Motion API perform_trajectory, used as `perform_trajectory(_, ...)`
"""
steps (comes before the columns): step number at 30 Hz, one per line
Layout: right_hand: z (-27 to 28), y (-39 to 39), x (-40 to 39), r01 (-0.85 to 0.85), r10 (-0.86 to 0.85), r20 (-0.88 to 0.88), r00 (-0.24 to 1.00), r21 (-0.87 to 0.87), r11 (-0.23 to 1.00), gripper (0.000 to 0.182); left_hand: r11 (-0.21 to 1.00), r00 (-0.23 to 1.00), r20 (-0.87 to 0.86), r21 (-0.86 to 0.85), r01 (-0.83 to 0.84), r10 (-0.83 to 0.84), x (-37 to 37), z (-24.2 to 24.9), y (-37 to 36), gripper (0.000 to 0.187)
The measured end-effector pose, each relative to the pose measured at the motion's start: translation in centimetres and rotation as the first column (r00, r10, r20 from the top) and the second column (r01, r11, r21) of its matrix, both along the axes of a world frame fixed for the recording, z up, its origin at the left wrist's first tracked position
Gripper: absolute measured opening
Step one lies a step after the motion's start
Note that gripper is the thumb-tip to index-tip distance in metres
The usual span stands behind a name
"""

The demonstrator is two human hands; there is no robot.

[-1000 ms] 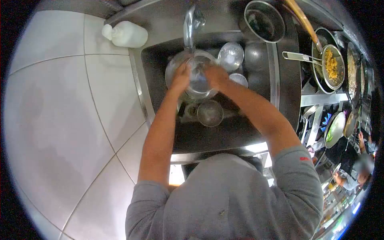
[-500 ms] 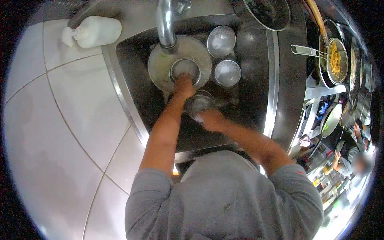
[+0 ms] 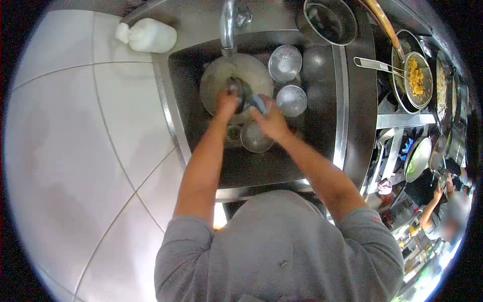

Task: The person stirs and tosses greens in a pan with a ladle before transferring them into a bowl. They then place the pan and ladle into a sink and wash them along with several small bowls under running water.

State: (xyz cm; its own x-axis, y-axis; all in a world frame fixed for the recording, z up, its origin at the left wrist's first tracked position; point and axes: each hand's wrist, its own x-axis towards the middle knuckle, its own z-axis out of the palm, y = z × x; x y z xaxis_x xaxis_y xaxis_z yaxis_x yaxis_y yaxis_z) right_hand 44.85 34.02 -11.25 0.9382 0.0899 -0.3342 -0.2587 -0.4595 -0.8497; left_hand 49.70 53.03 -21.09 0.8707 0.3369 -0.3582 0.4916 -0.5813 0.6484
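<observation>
Both bare forearms are stretched forward from the grey sleeves into the steel sink point(image 3: 322, 126), converging under the tap point(image 3: 229, 25). The left hand point(image 3: 226, 100) is curled around a small steel bowl point(image 3: 240, 93), which is held tilted over a large round plate point(image 3: 221, 75) lying in the basin just below the spout. The right hand point(image 3: 271, 121) is closed on a pale blue scrubbing pad point(image 3: 259, 103), which is pressed against the right side of that small bowl, so that the bowl is caught between the two hands. Just below the right hand, touching or nearly touching its wrist side, another small steel bowl point(image 3: 254, 138) is seen resting on the sink floor. Two more steel bowls are set to the right of the plate, one nearer the back wall point(image 3: 285, 63) and one just in front of it point(image 3: 292, 100). A white soap bottle point(image 3: 148, 35) is laid on its side on the tiled tabletop point(image 3: 75, 151) at the sink's left corner. On the far right, a strainer of yellow food point(image 3: 415, 78) is propped over a pan, and another person point(image 3: 443, 211) is seen at work well apart from the sink.
</observation>
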Motion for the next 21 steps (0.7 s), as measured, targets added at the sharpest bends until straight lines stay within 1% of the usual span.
perform_trajectory(1,0.6,0.8,0.3,0.003,-0.003,0.016,1.0,0.012,1.0,0.072,0.987,0.997,0.044,-0.148,-0.06,0.067,-1.1,-2.8,0.8,0.054)
perform_trajectory(2,1.3,1.6,0.6,0.021,-0.02,0.067,0.998,-0.013,1.0,0.071,0.949,0.987,0.079,-0.297,-0.108,0.137,-1.3,-4.0,1.5,0.05)
perform_trajectory(3,1.9,2.4,1.0,0.039,-0.034,0.116,0.993,-0.039,0.998,0.07,0.952,0.986,0.096,-0.289,-0.1,0.133,-1.1,-1.9,1.2,0.05)
perform_trajectory(4,3.2,3.0,1.2,0.017,-0.005,0.169,0.986,-0.068,0.998,0.067,0.86,0.964,0.049,-0.466,-0.21,0.262,-1.5,2.0,0.1,0.046)
perform_trajectory(5,3.3,3.6,1.3,0.02,-0.009,0.178,0.984,-0.058,0.998,0.067,0.723,0.927,-0.025,-0.619,-0.307,0.373,-1.9,5.8,-1.2,0.043)
perform_trajectory(6,3.1,4.1,1.5,-0.008,0.029,0.262,0.965,-0.084,0.996,0.063,0.832,0.927,0.042,-0.457,-0.314,0.373,-2.0,8.7,-2.2,0.041)
perform_trajectory(7,2.4,4.5,1.8,-0.032,0.07,0.342,0.937,-0.114,0.993,0.06,0.835,0.927,0.049,-0.453,-0.311,0.371,-2.7,10.4,-2.3,0.041)
perform_trajectory(8,0.2,4.8,3.0,0.094,-0.051,0.356,0.933,-0.107,0.99,0.05,0.938,0.979,0.101,-0.32,-0.136,0.177,-3.4,11.6,-2.5,0.042)
perform_trajectory(9,-1.8,3.9,5.0,0.093,-0.05,0.36,0.932,-0.103,0.99,0.05,0.984,0.992,0.119,-0.172,0.048,-0.028,-4.1,13.1,-2.6,0.044)
perform_trajectory(10,-3.8,2.0,6.9,0.041,-0.039,0.19,0.981,-0.007,0.999,0.047,0.961,0.987,0.143,-0.253,0.111,-0.077,-4.4,16.5,-2.6,0.044)
perform_trajectory(11,-3.2,1.2,7.4,0.012,-0.013,0.014,1.0,0.097,0.995,0.045,0.961,0.987,0.137,-0.25,0.115,-0.082,-4.7,16.5,-1.9,0.044)
perform_trajectory(12,-2.6,1.1,7.1,0.017,-0.019,0.014,1.0,0.097,0.995,0.045,0.858,0.981,0.109,-0.507,-0.082,0.158,-4.4,16.4,-1.3,0.041)
perform_trajectory(13,1.3,1.0,7.4,0.119,-0.114,-0.057,0.992,0.102,0.988,0.045,0.647,0.925,0.019,-0.72,-0.251,0.379,-3.7,16.1,-0.9,0.039)
perform_trajectory(14,4.6,1.2,7.0,0.216,-0.203,-0.131,0.97,0.098,0.971,0.045,0.464,0.878,-0.099,-0.818,-0.34,0.469,-3.0,15.8,-0.7,0.043)
perform_trajectory(15,6.5,1.4,6.1,0.21,-0.198,-0.126,0.972,0.092,0.973,0.045,0.456,0.875,-0.099,-0.822,-0.34,0.473,-2.9,16.1,-0.8,0.043)
perform_trajectory(16,8.1,1.6,5.2,-0.039,0.041,0.005,0.999,-0.19,0.981,0.047,0.238,0.786,-0.49,-0.769,-0.594,0.376,-2.4,16.8,-1.0,0.051)
perform_trajectory(17,8.9,1.6,4.6,-0.242,0.306,0.061,0.95,-0.477,0.845,0.05,0.058,0.583,-0.792,-0.583,-0.81,0.181,-2.0,17.0,-1.0,0.062)
perform_trajectory(18,7.6,0.9,3.8,-0.306,0.383,0.123,0.915,-0.407,0.861,0.058,-0.073,0.685,-0.728,-0.682,-0.728,-0.029,-2.8,13.4,0.2,0.068)
perform_trajectory(19,4.6,0.8,3.5,-0.306,0.381,0.116,0.917,-0.407,0.861,0.058,-0.071,0.68,-0.733,-0.677,-0.733,-0.032,-2.8,11.7,0.8,0.068)
perform_trajectory(20,0.8,0.7,3.4,-0.002,-0.004,-0.052,0.999,-0.117,0.993,0.062,0.095,0.726,-0.685,-0.728,-0.679,-0.064,-2.7,10.4,1.1,0.065)
perform_trajectory(21,-1.4,0.5,2.6,0.374,-0.327,-0.322,0.889,0.095,0.923,0.067,0.253,0.756,-0.645,-0.753,-0.607,-0.106,-3.1,9.3,1.0,0.063)
